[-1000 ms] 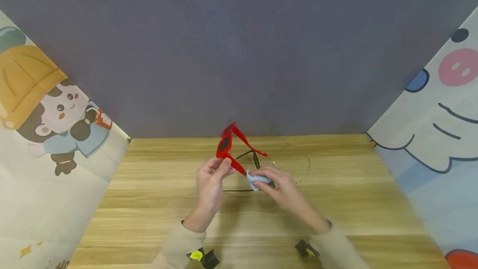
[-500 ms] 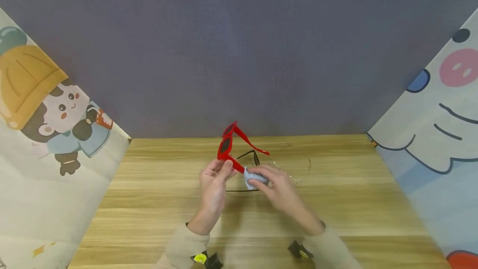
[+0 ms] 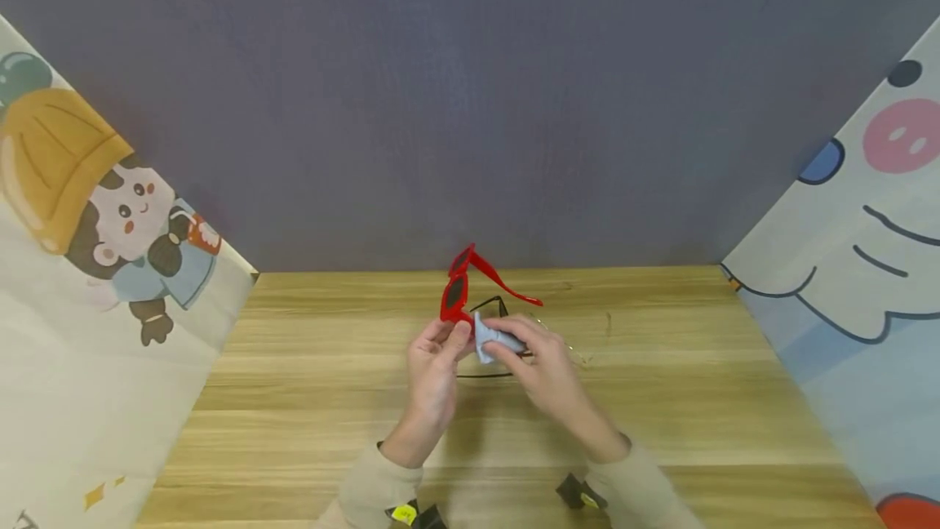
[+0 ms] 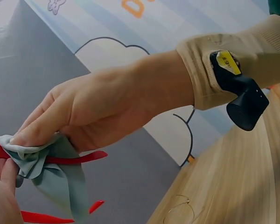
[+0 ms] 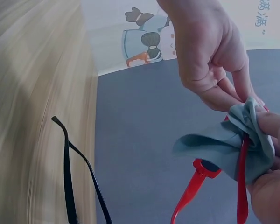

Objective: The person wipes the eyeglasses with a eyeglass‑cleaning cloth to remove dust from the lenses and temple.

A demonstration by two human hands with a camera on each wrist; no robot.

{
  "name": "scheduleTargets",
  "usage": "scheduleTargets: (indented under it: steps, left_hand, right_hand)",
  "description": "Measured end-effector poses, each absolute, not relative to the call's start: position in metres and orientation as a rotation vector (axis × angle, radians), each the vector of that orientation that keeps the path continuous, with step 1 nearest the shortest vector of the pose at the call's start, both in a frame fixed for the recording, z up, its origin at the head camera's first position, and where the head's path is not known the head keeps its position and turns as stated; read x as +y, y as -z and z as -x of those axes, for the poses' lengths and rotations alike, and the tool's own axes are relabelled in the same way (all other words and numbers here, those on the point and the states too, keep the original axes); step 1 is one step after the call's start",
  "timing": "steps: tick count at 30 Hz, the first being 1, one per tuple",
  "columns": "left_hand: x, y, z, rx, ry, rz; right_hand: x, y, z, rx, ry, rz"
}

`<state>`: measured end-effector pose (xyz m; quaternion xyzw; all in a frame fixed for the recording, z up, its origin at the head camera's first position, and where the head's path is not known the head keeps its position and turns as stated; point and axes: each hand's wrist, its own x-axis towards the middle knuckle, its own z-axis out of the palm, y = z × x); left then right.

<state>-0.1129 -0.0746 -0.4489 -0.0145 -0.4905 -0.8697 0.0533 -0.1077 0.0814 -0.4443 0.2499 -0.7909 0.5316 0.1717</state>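
Red sunglasses (image 3: 445, 302) with dark lenses are held above the table, tilted, with both temples unfolded. My left hand (image 3: 433, 370) pinches them at the near end of the front, by the hinge. A light blue cloth (image 3: 488, 339) is wrapped around the near temple, and my right hand (image 3: 551, 374) pinches it there between thumb and fingers. In the right wrist view the red temple tip (image 5: 242, 205) sticks out of the bunched cloth (image 5: 252, 140), whose loose end hangs free. The fingers of both hands are close together; the cloth hides part of the temple.
Black-framed glasses (image 5: 67, 172) lie on the wooden table (image 3: 330, 398) beneath the hands, partly hidden in the head view. Thin wire-framed glasses (image 4: 179, 205) lie to their right. A grey panel (image 3: 470, 104) rises behind the table, with printed panels on both sides.
My right hand has slid the cloth along the near temple toward the hinge, closer to my left hand. My left hand and the sunglasses have shifted slightly right.
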Motion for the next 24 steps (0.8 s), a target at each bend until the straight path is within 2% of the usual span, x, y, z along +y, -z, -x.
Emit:
scheduleTargets:
  steps: [15, 24]
  left_hand:
    - [-0.086, 0.437, 0.116, -1.456, 2.648, 0.035]
    - [-0.087, 0.436, 0.114, -1.464, 2.665, 0.027]
  right_hand:
    - [0.108, 0.460, 0.107, -2.307, -1.291, -0.901]
    - [0.115, 0.463, 0.108, -2.311, -1.269, -0.922]
